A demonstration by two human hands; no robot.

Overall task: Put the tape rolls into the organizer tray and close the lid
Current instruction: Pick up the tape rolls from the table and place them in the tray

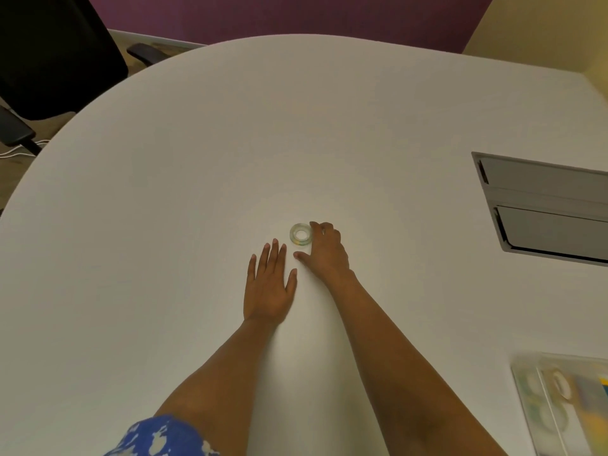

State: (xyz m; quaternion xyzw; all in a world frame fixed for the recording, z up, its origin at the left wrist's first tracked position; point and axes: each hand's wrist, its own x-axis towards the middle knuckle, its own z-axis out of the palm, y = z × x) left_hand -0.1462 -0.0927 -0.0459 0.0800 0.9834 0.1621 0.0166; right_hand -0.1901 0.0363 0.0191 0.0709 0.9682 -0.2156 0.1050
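A small clear tape roll (300,235) lies flat on the white table (197,159) near the middle. My right hand (324,250) rests beside it, fingertips touching its right rim, thumb spread out toward the left. My left hand (269,284) lies flat on the table, palm down, fingers apart, a short way below and left of the roll. The clear plastic organizer tray (562,403) sits at the lower right edge of the view, with several tape rolls blurred inside it; I cannot tell how its lid stands.
A grey recessed cable hatch (543,205) is set into the table at the right. A black office chair (56,57) stands beyond the table's far left edge. A yellow wall runs along the right side.
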